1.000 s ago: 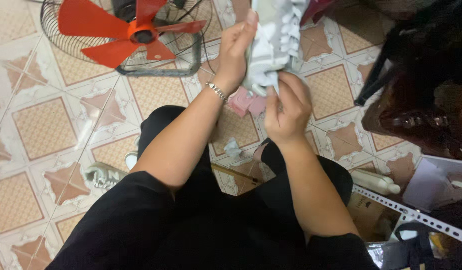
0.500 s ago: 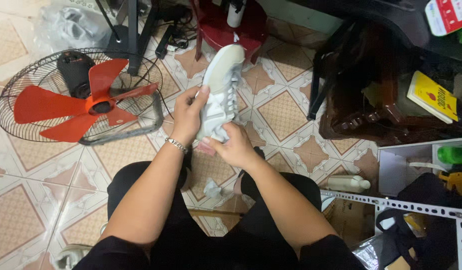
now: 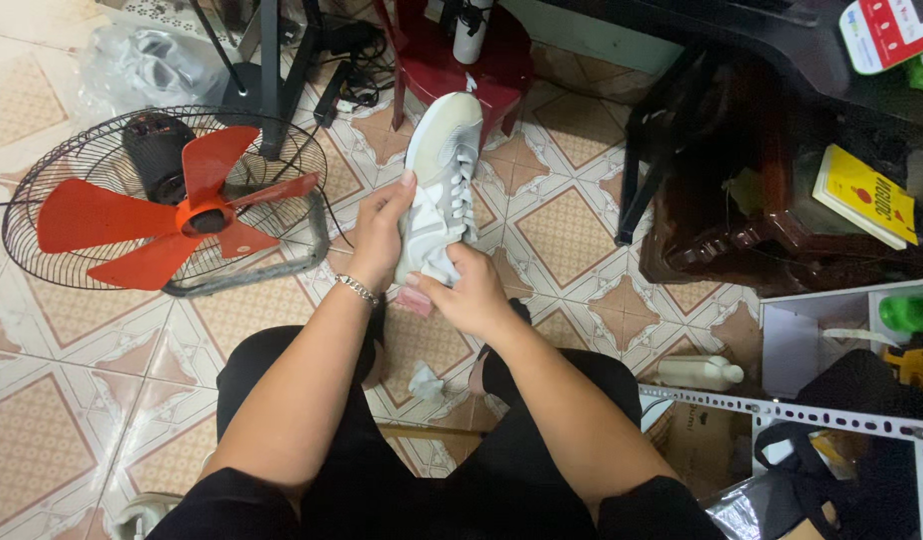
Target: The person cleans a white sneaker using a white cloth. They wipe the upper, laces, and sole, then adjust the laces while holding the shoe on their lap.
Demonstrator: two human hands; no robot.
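A white and grey sneaker is held up over the tiled floor, toe pointing away from me, laces facing right. My left hand grips its left side, a metal bracelet on the wrist. My right hand is closed around the heel end from below. A small pink thing shows just under the heel between both hands; what it is I cannot tell.
A floor fan with red blades lies to the left. A red plastic stool stands ahead, a dark wooden stool to the right with a yellow book. A white bottle, metal angle bar and crumpled tissue lie nearby.
The view has tilted upward. The sneaker now sits lower in the frame with its toe pointing away, and my right hand has settled around its heel.
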